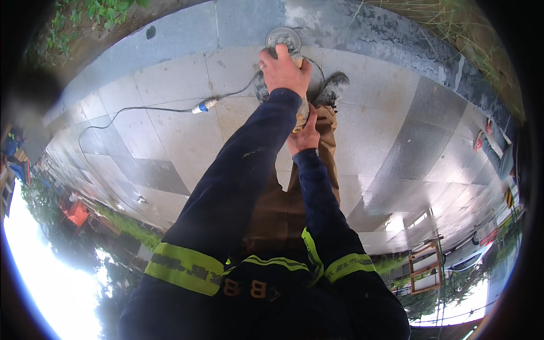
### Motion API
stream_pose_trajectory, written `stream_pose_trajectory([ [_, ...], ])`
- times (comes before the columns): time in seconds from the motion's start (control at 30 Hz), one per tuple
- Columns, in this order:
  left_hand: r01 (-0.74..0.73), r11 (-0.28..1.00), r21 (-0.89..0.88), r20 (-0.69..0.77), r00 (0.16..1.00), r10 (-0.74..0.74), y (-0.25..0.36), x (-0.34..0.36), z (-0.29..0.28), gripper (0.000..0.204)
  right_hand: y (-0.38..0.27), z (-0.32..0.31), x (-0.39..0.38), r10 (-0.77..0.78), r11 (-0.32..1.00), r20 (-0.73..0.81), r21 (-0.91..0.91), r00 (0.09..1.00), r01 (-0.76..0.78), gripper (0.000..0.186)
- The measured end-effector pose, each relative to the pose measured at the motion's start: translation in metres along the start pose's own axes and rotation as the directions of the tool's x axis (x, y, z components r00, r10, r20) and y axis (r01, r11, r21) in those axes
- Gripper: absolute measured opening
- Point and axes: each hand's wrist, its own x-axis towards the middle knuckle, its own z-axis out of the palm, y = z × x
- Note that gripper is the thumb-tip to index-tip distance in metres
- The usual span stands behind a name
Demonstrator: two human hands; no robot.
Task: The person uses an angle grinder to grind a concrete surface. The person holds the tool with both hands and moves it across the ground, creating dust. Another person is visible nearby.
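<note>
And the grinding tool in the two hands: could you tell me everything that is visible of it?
The grinding tool points away from the person, its round, dusty grey head at the grey stone border. The left grip holds it near the head; the right grip is behind, on its yellowish body, which is mostly hidden. Whether it spins, I cannot tell.

The round-headed power tool [290,38] is dusty grey, cloth sleeves [229,164] navy with lime-yellow bands [184,255], cloth trousers [328,136] brown, cylindrical plastic connector [201,106] blue and white
</note>
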Motion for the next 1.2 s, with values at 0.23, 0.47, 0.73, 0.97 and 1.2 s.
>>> stream_pose_trajectory([
  [0.23,-0.085,0.996,0.021,0.059,0.995,0.083,-0.003,0.003,0.001,0.057,-0.004,0.006,-0.003,0.006,0.998,-0.031,0.066,0.999,-0.004,0.086],
  [0.47,-0.031,0.998,0.058,0.129,0.991,0.023,-0.007,0.007,-0.005,0.056,-0.012,0.013,-0.007,0.033,0.999,-0.061,0.039,0.998,-0.031,0.086],
  [0.73,-0.074,0.995,0.066,0.108,0.992,0.067,0.001,0.009,-0.005,0.055,-0.008,0.013,-0.008,-0.029,0.998,-0.069,0.061,0.997,0.033,0.09],
  [0.97,-0.095,0.995,0.037,0.113,0.989,0.091,0.007,0.005,-0.003,0.054,0.002,0.013,-0.002,0.015,0.985,-0.058,0.171,0.998,-0.005,0.089],
  [1.2,-0.06,0.996,0.072,0.139,0.989,0.05,0.01,0.004,-0.005,0.051,-0.001,0.006,-0.004,-0.018,0.993,-0.067,0.115,0.998,0.026,0.087],
])
